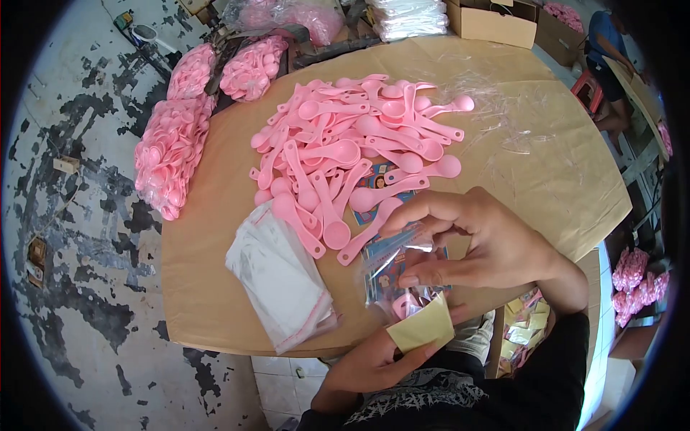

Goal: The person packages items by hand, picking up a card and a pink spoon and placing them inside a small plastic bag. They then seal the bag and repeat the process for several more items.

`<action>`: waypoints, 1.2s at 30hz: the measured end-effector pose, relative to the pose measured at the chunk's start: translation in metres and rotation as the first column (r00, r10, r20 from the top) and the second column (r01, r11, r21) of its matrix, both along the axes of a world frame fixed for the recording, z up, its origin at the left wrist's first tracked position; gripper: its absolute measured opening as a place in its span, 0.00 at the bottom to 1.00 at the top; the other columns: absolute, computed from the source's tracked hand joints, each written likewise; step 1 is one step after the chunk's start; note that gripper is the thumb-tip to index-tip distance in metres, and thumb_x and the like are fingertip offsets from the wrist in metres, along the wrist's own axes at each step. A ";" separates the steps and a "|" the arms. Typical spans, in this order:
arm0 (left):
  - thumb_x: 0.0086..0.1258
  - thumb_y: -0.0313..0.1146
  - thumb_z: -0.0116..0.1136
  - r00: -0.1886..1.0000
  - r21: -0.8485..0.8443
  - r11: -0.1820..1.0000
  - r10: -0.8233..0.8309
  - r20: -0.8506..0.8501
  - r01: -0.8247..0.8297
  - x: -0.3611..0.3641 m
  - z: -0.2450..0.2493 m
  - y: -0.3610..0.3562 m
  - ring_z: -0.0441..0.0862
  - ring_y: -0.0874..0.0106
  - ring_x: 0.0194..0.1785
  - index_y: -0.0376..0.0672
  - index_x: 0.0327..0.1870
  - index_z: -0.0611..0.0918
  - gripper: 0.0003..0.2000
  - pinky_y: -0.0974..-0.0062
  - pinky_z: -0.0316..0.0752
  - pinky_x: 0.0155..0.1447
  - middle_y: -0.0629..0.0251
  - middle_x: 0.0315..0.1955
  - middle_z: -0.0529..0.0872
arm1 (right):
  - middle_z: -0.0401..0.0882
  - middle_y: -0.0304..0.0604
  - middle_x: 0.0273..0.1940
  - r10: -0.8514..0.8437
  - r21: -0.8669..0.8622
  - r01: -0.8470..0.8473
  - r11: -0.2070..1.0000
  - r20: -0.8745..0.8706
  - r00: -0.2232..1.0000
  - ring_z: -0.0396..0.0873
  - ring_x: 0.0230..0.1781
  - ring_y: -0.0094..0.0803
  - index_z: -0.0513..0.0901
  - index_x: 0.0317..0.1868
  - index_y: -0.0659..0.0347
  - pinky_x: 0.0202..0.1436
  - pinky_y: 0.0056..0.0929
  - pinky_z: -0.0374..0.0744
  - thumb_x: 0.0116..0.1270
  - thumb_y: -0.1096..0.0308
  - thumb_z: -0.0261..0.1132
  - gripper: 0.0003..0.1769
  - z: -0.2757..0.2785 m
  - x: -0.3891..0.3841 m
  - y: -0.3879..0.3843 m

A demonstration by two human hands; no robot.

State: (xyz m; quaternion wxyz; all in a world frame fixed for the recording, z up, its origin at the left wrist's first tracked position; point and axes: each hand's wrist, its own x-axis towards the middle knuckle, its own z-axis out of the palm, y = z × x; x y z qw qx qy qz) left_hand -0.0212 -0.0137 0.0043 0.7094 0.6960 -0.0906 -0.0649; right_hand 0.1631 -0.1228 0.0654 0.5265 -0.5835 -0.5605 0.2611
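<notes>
My left hand [384, 366] is closed around a clear plastic bag [394, 291] at the table's front edge. Inside it show part of a pink spoon [404, 306] and a pale yellow card [425, 325]. Above it, my right hand [485, 241] has its fingers curled at the bag's upper, see-through part; the exact grip is partly hidden. Under the hands lie blue printed cards [381, 269]. A stack of clear bags [277, 276] rests left of my hands. Beyond them spreads a heap of pink measuring spoons [345, 144].
Bagged pink spoons [172, 154] stand along the table's left edge. Clear plastic scraps [496, 108] lie at the back right of the brown-covered table [560, 172]. Below my right arm is a box of yellow-carded packets [523, 330]. Another person [607, 65] sits at far right.
</notes>
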 end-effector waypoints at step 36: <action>0.70 0.20 0.50 0.672 0.384 0.552 0.622 0.401 -0.740 0.032 0.002 0.006 0.67 0.83 0.19 0.30 0.61 0.75 0.18 0.79 0.60 0.23 0.63 0.14 0.72 | 0.80 0.32 0.29 -0.461 0.435 0.172 0.884 0.750 0.473 0.78 0.33 0.27 0.81 0.28 0.55 0.36 0.28 0.77 0.45 0.68 0.70 0.08 -0.039 0.005 0.020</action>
